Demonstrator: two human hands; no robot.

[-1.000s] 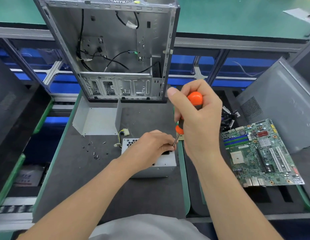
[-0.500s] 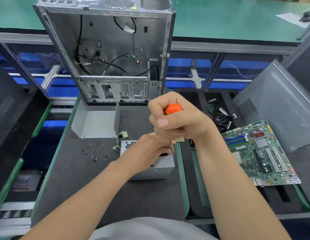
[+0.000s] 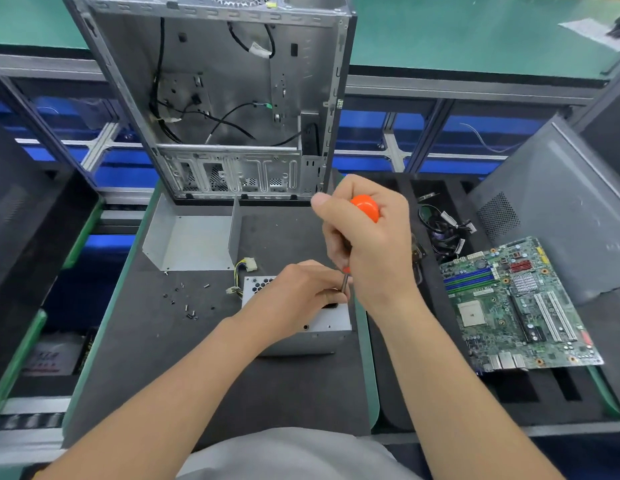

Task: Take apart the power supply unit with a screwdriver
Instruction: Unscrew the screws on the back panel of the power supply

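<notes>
**As the screwdriver (image 3: 365,207) meets the power supply unit (image 3: 331,322)**

While the power supply unit lies near the middle of the dark table (image 3: 146,341), the right hand (image 3: 367,244) is wrapped round the orange handle, shaft pointing down at its far right corner. The left hand (image 3: 298,296) grips its top, fingers curled beside the shaft. Loose screws (image 3: 189,310) lie to the left.

The left forearm (image 3: 184,386), at the lower left of the frame, and the right forearm (image 3: 450,386), at the lower right, are both uncovered down to the wrist. The left grip (image 3: 301,292) and right grip (image 3: 367,251), near the middle, are bare as well. The right grip shows a short, trimmed thumbnail (image 3: 320,199). At the bottom centre is a plain light grey garment (image 3: 291,455).
</notes>
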